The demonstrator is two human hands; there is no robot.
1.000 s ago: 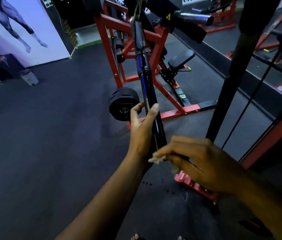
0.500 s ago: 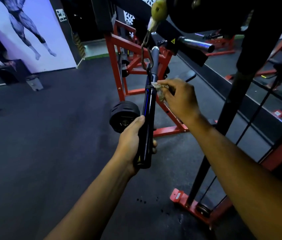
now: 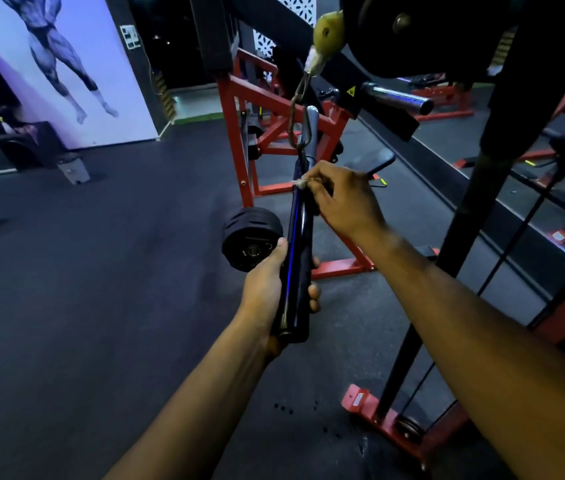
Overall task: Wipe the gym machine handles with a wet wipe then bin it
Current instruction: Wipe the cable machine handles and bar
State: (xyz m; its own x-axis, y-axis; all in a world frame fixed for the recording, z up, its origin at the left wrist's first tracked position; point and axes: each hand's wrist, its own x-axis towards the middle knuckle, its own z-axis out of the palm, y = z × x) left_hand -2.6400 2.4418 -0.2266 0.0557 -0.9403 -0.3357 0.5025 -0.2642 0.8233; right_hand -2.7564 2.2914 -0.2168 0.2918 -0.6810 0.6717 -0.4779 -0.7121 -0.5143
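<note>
A dark cable-machine handle bar (image 3: 300,230) hangs from a carabiner and chain (image 3: 297,112) and points toward me. My left hand (image 3: 275,282) is shut around the bar's near end. My right hand (image 3: 338,199) is closed over the bar further up, pinching a small pale wet wipe (image 3: 300,183) against it. Only a corner of the wipe shows between the fingers. A small grey bin (image 3: 74,169) stands on the floor by the far left wall.
A red machine frame (image 3: 239,133) with a black weight plate (image 3: 251,239) stands behind the bar. A black upright post (image 3: 461,216) and a red base foot (image 3: 360,400) are on the right. A chrome peg (image 3: 398,98) juts out above. Dark rubber floor spreads to the left.
My right hand went from the bar's near end up to its upper part with the wipe, then slid slightly down. My left hand shifted to grip the near end.
</note>
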